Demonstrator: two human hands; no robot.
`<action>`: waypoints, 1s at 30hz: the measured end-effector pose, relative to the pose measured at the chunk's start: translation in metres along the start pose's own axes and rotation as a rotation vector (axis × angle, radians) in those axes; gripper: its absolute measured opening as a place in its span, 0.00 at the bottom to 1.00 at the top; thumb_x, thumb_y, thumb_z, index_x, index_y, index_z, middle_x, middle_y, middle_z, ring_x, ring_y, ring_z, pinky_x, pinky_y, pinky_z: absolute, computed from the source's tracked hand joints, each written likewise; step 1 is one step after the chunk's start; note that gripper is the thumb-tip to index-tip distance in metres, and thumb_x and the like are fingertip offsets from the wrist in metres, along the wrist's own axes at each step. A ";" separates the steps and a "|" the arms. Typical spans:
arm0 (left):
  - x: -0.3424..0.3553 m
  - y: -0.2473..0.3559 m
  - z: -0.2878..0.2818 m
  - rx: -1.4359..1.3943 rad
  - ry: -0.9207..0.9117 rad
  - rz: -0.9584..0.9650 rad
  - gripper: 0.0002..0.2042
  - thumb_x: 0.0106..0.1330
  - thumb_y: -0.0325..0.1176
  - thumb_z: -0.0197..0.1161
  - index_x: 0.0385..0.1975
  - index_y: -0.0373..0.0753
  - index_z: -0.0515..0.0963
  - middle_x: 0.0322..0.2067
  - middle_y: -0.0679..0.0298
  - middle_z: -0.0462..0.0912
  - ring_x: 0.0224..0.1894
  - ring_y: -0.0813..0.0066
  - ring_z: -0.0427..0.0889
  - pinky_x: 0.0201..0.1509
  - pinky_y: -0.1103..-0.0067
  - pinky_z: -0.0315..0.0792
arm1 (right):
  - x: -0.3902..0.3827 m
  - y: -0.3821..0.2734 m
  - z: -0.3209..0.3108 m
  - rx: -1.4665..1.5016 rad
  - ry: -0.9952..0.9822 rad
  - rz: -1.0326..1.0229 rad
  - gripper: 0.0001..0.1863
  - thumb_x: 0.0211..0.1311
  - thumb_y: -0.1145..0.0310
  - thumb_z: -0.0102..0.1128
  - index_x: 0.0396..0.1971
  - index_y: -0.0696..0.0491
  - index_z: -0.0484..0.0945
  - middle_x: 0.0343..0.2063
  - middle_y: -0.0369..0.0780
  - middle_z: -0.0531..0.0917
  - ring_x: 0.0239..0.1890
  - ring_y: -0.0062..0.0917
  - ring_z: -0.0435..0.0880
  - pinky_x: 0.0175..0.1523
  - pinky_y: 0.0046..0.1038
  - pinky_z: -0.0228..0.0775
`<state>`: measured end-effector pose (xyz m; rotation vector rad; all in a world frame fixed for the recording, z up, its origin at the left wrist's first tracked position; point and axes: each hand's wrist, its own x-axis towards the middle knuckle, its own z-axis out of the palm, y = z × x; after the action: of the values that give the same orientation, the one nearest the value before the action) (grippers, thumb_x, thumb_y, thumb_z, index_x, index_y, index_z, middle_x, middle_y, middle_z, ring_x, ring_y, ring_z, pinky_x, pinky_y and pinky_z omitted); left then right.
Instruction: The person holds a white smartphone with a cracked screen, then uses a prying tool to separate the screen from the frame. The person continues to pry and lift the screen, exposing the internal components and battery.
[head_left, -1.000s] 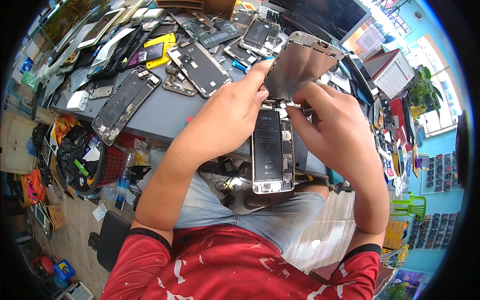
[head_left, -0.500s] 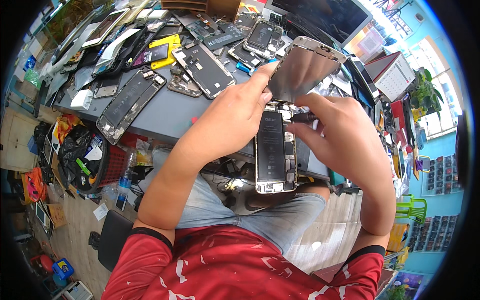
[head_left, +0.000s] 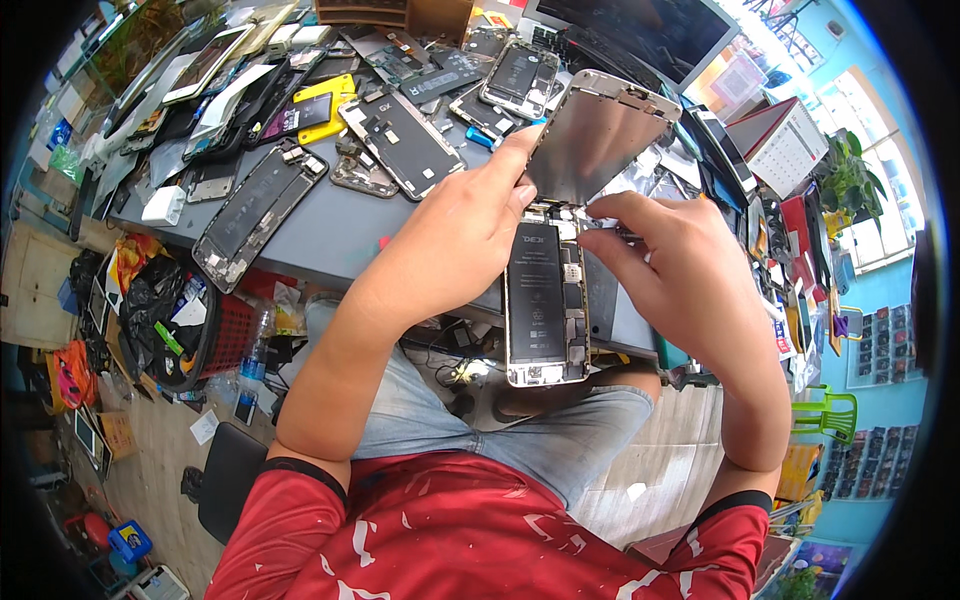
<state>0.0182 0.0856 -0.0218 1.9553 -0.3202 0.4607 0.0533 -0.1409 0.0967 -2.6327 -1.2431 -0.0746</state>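
**One opened phone (head_left: 576,338) lay below its raised screen panel (head_left: 600,135)**

Both hands were at the phone's upper end. The left hand (head_left: 455,225) grasped the screen panel by its lower left side, holding it tilted up with its metallic inner face toward the person. The right hand (head_left: 690,255) was bent in from the other side, thumb and index finger curled close to the top of the phone's exposed interior. Something dark showed between them, too small to identify, and whether they pinched it could not be told.

The phone itself pointed toward the person, its lower end reaching past the near edge of the grey desk (head_left: 345,243) and appearing above the lap. A long black battery (head_left: 535,300) filled the left part of its interior.

Left of the hands, a dark phone shell (head_left: 260,215) lay slanted near the desk's edge, close to a small white box (head_left: 164,206). Farther back were a loose black panel (head_left: 405,145) and a yellow piece (head_left: 325,118). Beyond the raised screen panel stood a monitor (head_left: 630,40).
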 end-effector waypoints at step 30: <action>0.001 -0.004 -0.001 0.003 0.003 -0.012 0.24 0.88 0.31 0.57 0.79 0.30 0.68 0.43 0.42 0.90 0.47 0.34 0.90 0.55 0.56 0.81 | -0.109 -0.022 0.010 0.374 0.116 0.074 0.15 0.65 0.84 0.79 0.50 0.59 0.90 0.42 0.47 0.93 0.40 0.40 0.96 0.44 0.34 0.88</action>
<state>0.0204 0.0878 -0.0244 1.9581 -0.3066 0.4563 -0.0339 -0.2080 0.0757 -2.3133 -1.0089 0.0167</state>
